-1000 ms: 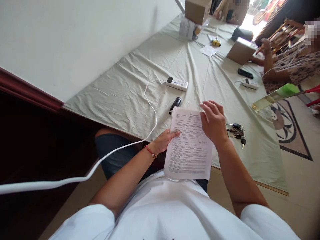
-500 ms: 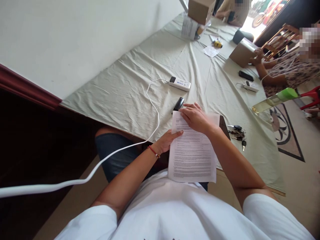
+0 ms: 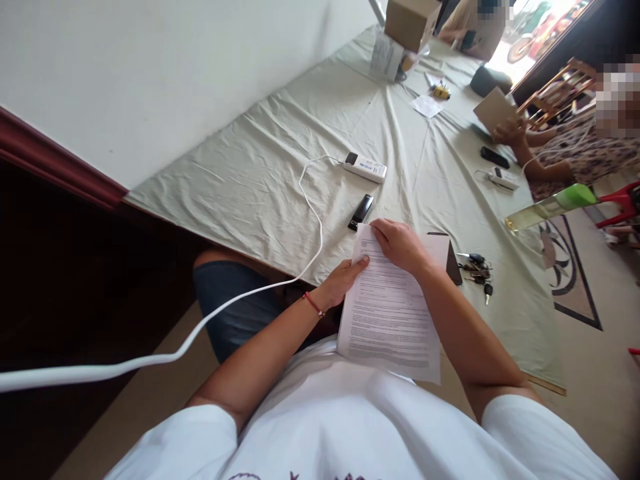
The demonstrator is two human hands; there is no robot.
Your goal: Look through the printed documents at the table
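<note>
Printed sheets of paper lie over the table's near edge and reach down towards my lap. My left hand grips their left edge, thumb on top and the fingers hidden underneath. At the top edge, my right hand has its fingers curled over the paper's upper left corner. Just beyond that corner rests a black stapler-like object, apart from both hands. A dark flat item sticks out from under the right side of the sheets.
A white power bank-like box trails a white cable across the cloth. Keys lie to the right, near a green-capped bottle. Across the table a person holds a cardboard piece; cartons stand at the back.
My right hand has gone from lying spread on the sheets to curling its fingers at their top corner. Across the table, the other person's cardboard has been turned and raised.
</note>
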